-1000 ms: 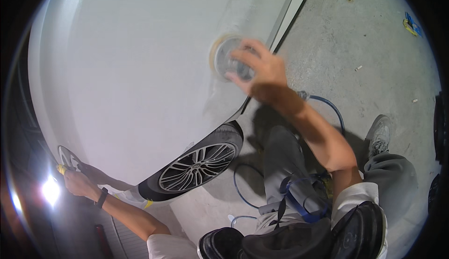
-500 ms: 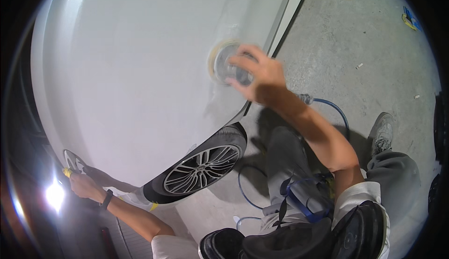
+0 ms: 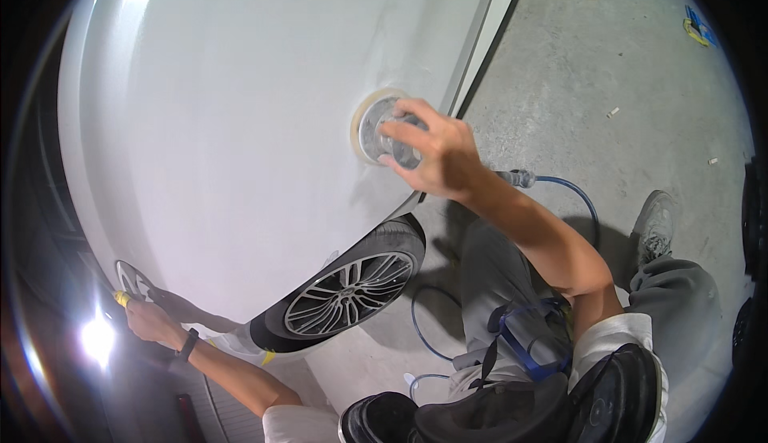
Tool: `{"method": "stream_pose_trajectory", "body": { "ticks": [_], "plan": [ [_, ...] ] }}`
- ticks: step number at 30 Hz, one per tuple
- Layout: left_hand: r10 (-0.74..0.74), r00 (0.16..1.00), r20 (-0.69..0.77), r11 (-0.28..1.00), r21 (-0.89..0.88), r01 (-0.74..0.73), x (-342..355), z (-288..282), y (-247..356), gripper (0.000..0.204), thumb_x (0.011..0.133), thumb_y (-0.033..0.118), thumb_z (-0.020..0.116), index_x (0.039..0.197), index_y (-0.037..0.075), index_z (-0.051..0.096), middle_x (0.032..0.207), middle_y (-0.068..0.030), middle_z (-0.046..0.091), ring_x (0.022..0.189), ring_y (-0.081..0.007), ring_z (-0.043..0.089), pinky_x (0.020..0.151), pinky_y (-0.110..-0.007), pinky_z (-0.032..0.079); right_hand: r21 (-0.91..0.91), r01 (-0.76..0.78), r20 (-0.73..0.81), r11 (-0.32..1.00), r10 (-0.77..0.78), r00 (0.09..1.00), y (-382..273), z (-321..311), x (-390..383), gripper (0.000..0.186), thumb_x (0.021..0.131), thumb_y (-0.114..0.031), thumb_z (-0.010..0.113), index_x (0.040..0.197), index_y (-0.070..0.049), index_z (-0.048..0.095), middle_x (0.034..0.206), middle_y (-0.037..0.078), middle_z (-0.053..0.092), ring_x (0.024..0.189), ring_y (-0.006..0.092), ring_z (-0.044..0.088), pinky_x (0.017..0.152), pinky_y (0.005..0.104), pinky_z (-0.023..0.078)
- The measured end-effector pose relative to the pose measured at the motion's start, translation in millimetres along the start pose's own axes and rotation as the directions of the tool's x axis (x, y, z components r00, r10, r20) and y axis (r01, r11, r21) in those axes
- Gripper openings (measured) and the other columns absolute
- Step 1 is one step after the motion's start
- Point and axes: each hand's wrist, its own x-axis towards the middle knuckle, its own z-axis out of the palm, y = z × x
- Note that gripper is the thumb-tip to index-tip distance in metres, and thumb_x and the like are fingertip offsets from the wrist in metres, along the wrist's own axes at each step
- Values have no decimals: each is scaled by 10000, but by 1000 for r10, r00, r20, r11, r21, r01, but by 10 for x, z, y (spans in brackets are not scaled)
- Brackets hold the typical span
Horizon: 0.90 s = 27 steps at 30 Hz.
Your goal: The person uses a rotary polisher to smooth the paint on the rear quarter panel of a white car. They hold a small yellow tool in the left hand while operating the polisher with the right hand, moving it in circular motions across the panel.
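Observation:
A white car body panel [image 3: 224,123] fills the upper left, with a dark tire and spoked wheel [image 3: 348,291] below it. My right hand [image 3: 432,147] grips a round sander [image 3: 372,119] with a pale pad, resting on the panel near its right edge. A fitting [image 3: 520,178] and blue hose [image 3: 572,188] trail from the tool. At the panel's lower left, my left hand [image 3: 154,323] has its fingers curled at something yellow [image 3: 122,298] beside an oval recess [image 3: 134,278]; what exactly it holds is unclear.
The concrete floor [image 3: 584,75] has small scraps and a blue and yellow item [image 3: 698,27] at upper right. A bright lamp [image 3: 98,335] shines at lower left. My shoe [image 3: 652,227] is on the floor at right, and hose loops lie beside my legs.
My right hand and the sander have moved down and slightly left along the panel. My left hand appears slightly further right and lower, along with the car's outline.

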Motion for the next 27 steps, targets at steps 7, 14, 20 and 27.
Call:
{"method": "stream_pose_trajectory", "body": {
  "ticks": [7, 14, 20, 27],
  "plan": [
    [-8, 1000, 10, 1000, -8, 9, -62, -47, 61, 639, 1060, 422, 372, 1177, -63, 772, 1134, -292, 772, 1064, -525, 694, 971, -604, 504, -98, -144, -59, 985, 139, 989, 260, -163, 327, 427, 735, -206, 964, 1121, -182, 782, 1240, 46, 710, 874, 287, 759, 752, 377, 629],
    [-13, 999, 46, 1000, 9, 12, -72, -75, 101, 616, 1049, 410, 387, 1189, -46, 777, 1141, -288, 776, 1070, -521, 700, 975, -607, 506, -25, -113, 10, 993, 113, 994, 84, -66, 149, 402, 767, -239, 943, 1128, -180, 776, 1225, 32, 696, 882, 283, 759, 770, 399, 633],
    [-72, 997, 38, 997, -27, 74, -85, -61, 104, 620, 1049, 434, 402, 1197, -31, 784, 1137, -268, 785, 1076, -512, 707, 977, -599, 513, -175, -139, -186, 975, 106, 977, 781, -401, 892, 410, 787, -290, 919, 1166, -218, 782, 1262, 22, 700, 937, 280, 757, 817, 442, 626],
    [-43, 999, 30, 999, -9, 44, 11, 22, -12, 632, 1064, 467, 392, 1200, -2, 794, 1134, -250, 791, 1079, -495, 713, 972, -593, 517, -50, -163, 30, 985, 164, 986, 152, -212, 371, 413, 784, -267, 926, 1168, -224, 780, 1254, 39, 697, 908, 290, 754, 822, 428, 626]
  ]
}}
